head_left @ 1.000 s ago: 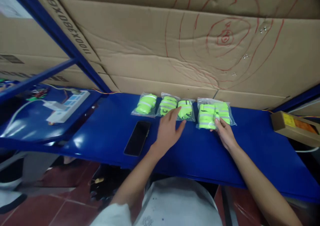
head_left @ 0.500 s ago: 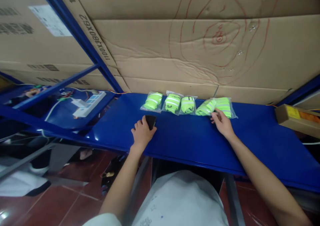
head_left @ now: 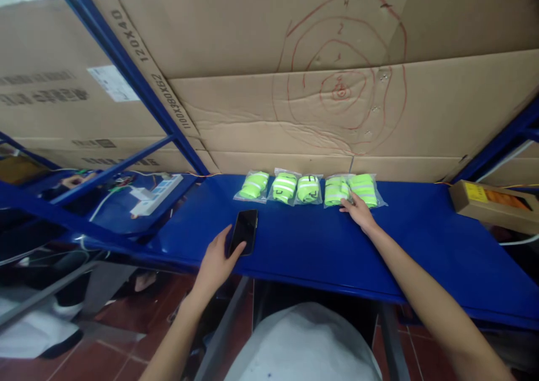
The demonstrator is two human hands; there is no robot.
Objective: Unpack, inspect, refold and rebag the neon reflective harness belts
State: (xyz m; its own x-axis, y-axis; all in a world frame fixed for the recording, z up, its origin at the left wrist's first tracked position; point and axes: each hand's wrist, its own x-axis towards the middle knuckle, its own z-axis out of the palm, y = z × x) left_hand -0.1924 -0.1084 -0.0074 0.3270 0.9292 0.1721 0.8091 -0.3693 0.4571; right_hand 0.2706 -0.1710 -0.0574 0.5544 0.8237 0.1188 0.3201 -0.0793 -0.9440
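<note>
On the blue table [head_left: 295,240], a black smartphone [head_left: 245,228] lies flat, screen up. My left hand [head_left: 217,260] grips its lower left part, thumb over the screen and fingers along the side. Several folded fluorescent yellow-green reflective vests in clear bags form a row at the back. My right hand [head_left: 359,211] has its fingers closed at the lower right corner of the fourth bagged reflective vest [head_left: 336,190]. Right beside it is the last bagged vest [head_left: 364,189], partly behind my fingers. To the left lie three more, among them the leftmost bagged vest [head_left: 254,185].
Behind the table stands a cardboard panel [head_left: 236,111] with red rings drawn on it. Blue frame posts [head_left: 181,145] border the left side. A white power strip [head_left: 156,194] lies beyond them, and a cardboard box [head_left: 497,204] sits at the right end.
My left hand has come back toward me with the phone, which now lies flat. The fourth bagged vest has turned from slanted to straighter, with my right hand at its corner. The camera view has shifted.
</note>
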